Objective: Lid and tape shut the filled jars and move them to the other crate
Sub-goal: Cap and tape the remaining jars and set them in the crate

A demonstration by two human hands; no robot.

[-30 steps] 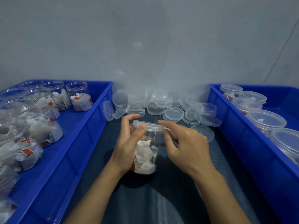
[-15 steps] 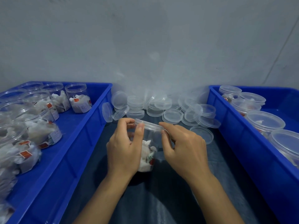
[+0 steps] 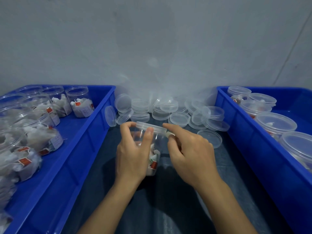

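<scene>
**Jar in hand, seal not yet sure**

The left crate (image 3: 94,132) is holding open, filled jars; the right crate (image 3: 239,125) is holding lidded ones. Between them, on the dark table (image 3: 168,208), the person is working on one jar (image 3: 152,159), which is standing near the middle, just in front of the heap of spare lids (image 3: 168,110) at the far wall.

The left hand (image 3: 133,156) is wrapping round the jar's body, thumb and fingers curled up to the lid (image 3: 150,126). The right hand (image 3: 190,154) is pinching something small and pale at the lid's right edge; it may be a tape end, but it is too small to tell.

The lid is sitting slightly tilted, so it may be going on crooked and could pop off in the move. The clear wall is probably slippery, and a loose hold could be letting the jar turn or tip. If that is tape, it could be folding onto itself or catching a finger.

The sachets inside are carrying small red tags (image 3: 154,165), and the left crate's packets are showing pale labels, but no writing is readable.
</scene>
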